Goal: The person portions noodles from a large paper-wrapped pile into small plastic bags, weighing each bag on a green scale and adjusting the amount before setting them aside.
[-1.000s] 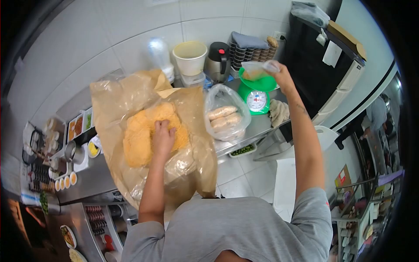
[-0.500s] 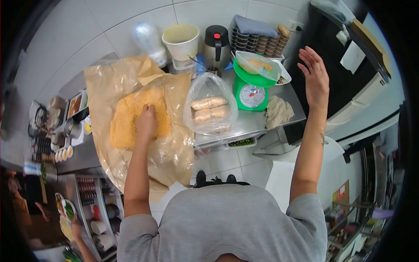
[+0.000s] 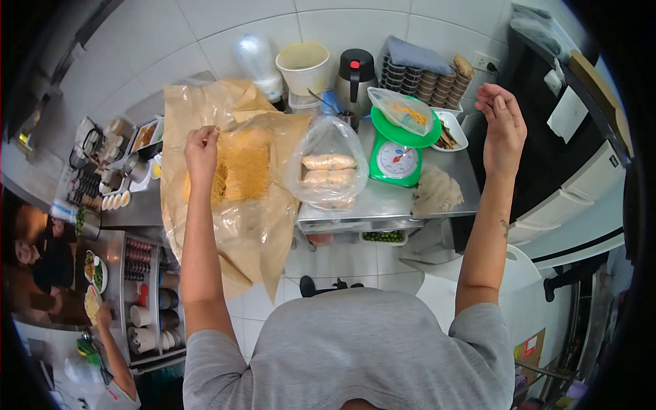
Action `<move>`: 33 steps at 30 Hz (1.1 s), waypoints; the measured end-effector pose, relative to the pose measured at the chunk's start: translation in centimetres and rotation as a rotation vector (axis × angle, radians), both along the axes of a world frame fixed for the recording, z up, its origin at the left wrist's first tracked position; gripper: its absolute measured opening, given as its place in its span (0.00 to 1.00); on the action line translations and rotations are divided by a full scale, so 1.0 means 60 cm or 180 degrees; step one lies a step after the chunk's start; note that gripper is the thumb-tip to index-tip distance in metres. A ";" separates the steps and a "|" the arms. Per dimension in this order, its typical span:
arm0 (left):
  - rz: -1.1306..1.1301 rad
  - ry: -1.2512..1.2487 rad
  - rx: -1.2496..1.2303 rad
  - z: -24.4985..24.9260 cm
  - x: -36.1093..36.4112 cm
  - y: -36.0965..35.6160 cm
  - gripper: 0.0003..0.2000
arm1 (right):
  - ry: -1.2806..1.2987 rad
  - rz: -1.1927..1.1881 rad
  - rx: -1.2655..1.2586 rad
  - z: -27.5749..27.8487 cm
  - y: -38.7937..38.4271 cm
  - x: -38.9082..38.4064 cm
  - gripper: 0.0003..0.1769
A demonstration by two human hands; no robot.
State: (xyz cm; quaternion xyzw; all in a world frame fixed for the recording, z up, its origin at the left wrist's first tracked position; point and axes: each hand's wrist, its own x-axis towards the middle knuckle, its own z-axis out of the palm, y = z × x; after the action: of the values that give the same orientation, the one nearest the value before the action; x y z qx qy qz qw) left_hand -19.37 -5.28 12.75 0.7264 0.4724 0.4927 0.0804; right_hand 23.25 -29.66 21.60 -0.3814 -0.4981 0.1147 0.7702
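Fine yellow noodles [image 3: 247,164] lie in a block on brown paper with clear plastic [image 3: 239,236]. Over the left side of the block is my left hand [image 3: 202,156], its fingertips pinched together; whatever is between them is too small to make out. My right hand [image 3: 504,130] is raised at the right of the green scale [image 3: 396,162], fingers loosely bent and nothing visible in them. On the scale's pan rests a clear bag [image 3: 403,109] with some yellow noodles inside. Between paper and scale sits a clear plastic bag [image 3: 326,145] holding wrapped noodle rolls [image 3: 329,162].
Behind stand a cream bucket [image 3: 303,65], a thermos jug [image 3: 356,78] and stacked dark lidded cups [image 3: 410,78]. A crumpled cloth [image 3: 436,191] lies at the counter's right front. A white dish [image 3: 451,133] is behind the scale. At lower left, a co-worker's arm [image 3: 113,348] reaches toward plates.
My left hand has moved up and left from the middle of the noodles to their left side. My right hand's fingers have bent more. The head view has shifted.
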 end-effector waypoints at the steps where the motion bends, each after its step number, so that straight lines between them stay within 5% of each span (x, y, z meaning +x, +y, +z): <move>1: -0.0095 -0.0056 -0.0046 -0.001 -0.001 0.005 0.07 | 0.0021 -0.0015 0.0059 0.000 -0.001 -0.007 0.13; 7: -0.0258 -0.0262 -0.0295 0.012 -0.031 0.048 0.06 | -0.0084 0.0884 0.0072 -0.011 0.038 -0.126 0.11; 14: -0.0857 -0.0997 -0.0731 0.102 -0.029 0.037 0.06 | -0.0358 0.2044 -0.1245 -0.087 0.235 -0.343 0.14; 17: -0.1013 -0.1262 -0.0845 0.125 -0.039 0.039 0.06 | -0.0891 0.1820 -0.1764 -0.124 0.322 -0.446 0.18; 20: -0.1332 -0.1775 -0.0802 0.137 -0.043 0.033 0.06 | -0.1931 0.1130 -0.1229 -0.205 0.417 -0.528 0.18; 22: -0.1352 -0.2069 -0.0737 0.131 -0.061 0.029 0.06 | -0.1590 0.2378 -0.2465 -0.198 0.444 -0.541 0.14; 24: -0.1018 -0.2127 -0.0737 0.107 -0.089 0.037 0.07 | -0.1432 0.1998 -0.2519 -0.226 0.490 -0.533 0.09; 28: -0.1057 -0.1779 -0.1754 -0.044 -0.134 0.057 0.12 | 0.0487 0.2992 -0.2016 -0.169 0.484 -0.548 0.07; 33: -0.1597 -0.1350 -0.2601 -0.083 -0.082 0.018 0.11 | 0.0086 0.3585 -0.1924 -0.136 0.461 -0.573 0.06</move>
State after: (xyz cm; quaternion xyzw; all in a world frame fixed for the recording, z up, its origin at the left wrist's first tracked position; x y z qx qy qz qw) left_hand -24.31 -4.18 7.75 0.6108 0.4108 0.3701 0.5667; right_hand -11.13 -1.97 13.44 -0.2602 -0.5581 0.6421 0.4567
